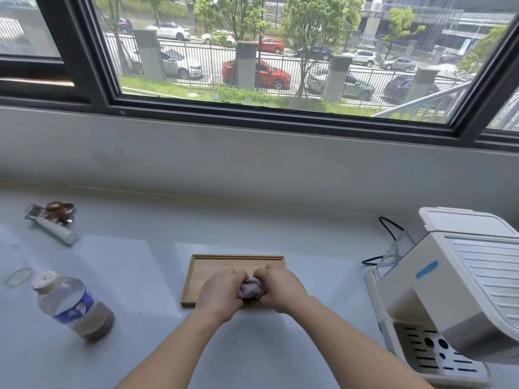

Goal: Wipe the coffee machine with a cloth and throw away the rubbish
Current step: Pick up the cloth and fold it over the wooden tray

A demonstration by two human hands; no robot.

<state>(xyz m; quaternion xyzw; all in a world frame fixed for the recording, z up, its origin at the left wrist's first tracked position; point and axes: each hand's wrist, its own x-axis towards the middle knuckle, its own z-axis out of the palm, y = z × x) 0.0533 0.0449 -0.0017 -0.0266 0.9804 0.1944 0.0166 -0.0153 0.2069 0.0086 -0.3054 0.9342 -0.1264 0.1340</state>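
A crumpled greyish-purple cloth (250, 287) is bunched between my two hands over the near part of a wooden tray (213, 262) in the middle of the counter. My left hand (222, 293) grips the cloth from the left and my right hand (280, 289) grips it from the right, so only a small lump shows. The white coffee machine (449, 293) stands at the right edge of the counter, its drip grille (432, 352) facing me.
A plastic bottle (73, 304) with dark liquid at its bottom stands near left. A portafilter with a white handle (50, 223) lies far left, beside a brown tamper. A clear ring lid (19, 276) lies at the left edge. A black cable (389, 228) trails behind the machine.
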